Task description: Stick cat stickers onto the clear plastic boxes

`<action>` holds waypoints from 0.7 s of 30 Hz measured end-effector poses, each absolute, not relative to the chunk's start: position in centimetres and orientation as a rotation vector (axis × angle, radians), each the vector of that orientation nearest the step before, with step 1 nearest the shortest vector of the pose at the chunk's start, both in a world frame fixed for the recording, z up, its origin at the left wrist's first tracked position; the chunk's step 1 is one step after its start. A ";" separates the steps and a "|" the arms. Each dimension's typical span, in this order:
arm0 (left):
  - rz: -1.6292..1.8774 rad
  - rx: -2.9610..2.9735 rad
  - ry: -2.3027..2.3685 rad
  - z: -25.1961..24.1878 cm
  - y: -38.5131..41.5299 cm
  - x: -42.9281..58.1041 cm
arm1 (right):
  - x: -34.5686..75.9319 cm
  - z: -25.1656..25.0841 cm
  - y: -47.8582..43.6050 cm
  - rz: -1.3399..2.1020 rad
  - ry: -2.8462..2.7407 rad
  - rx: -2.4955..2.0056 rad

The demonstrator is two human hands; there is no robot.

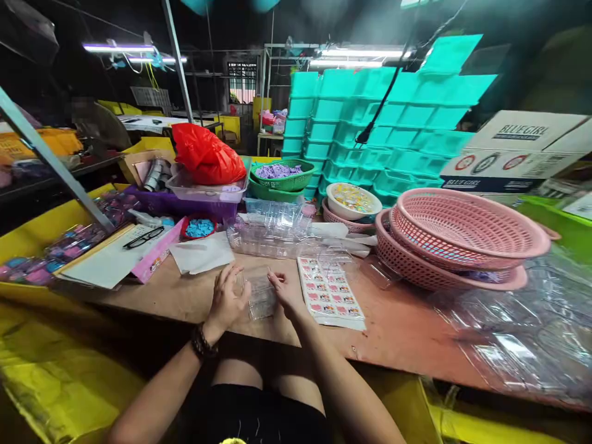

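Note:
My left hand point(227, 297) and my right hand point(283, 291) hold a small clear plastic case point(259, 296) between them, low over the brown table point(398, 327). Both hands have their fingers curled onto the case's edges. A printed sticker sheet point(329, 291) lies flat just right of my right hand. Beyond my hands lies a heap of clear plastic cases point(277, 231).
Stacked pink baskets point(456, 237) stand at right, with clear plastic sheets point(522, 333) in front. A white bowl of small pieces point(353, 200), green baskets point(282, 176), a red bag point(206, 154), glasses on paper point(143, 237) and teal crates point(393, 123) lie behind.

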State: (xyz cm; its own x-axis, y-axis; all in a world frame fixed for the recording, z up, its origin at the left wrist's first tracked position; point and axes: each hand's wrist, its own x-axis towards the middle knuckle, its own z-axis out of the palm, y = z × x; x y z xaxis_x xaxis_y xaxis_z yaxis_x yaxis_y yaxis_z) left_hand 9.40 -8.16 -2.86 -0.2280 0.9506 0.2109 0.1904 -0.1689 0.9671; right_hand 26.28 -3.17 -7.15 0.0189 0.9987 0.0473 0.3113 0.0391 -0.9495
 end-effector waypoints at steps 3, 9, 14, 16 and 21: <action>1.357 1.515 1.424 -5.2 -8.1 10.1 | 28.3 -6.8 -3.4 0.866 -1.520 -1.505; 1.275 1.475 1.317 -7.4 -6.0 12.1 | 36.9 -7.9 -8.9 0.404 -1.868 -1.790; 1.234 1.539 1.264 -7.4 -6.0 12.8 | 38.7 -9.3 -11.0 0.359 -2.016 -1.820; 1.227 1.570 1.262 -7.5 -5.8 12.9 | 38.5 -9.2 -11.1 0.340 -2.020 -1.818; 1.213 1.548 1.318 -6.1 -5.9 12.9 | 38.2 -7.8 -11.2 0.284 -1.928 -1.874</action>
State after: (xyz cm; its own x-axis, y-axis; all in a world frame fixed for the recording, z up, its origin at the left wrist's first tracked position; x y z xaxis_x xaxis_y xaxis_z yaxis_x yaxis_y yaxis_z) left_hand 12.90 -5.90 -6.08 0.0183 0.9825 0.1851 0.2664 -0.1833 0.9463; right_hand 38.24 -11.15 -7.79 0.0095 0.9865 0.1637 0.8973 0.0639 -0.4367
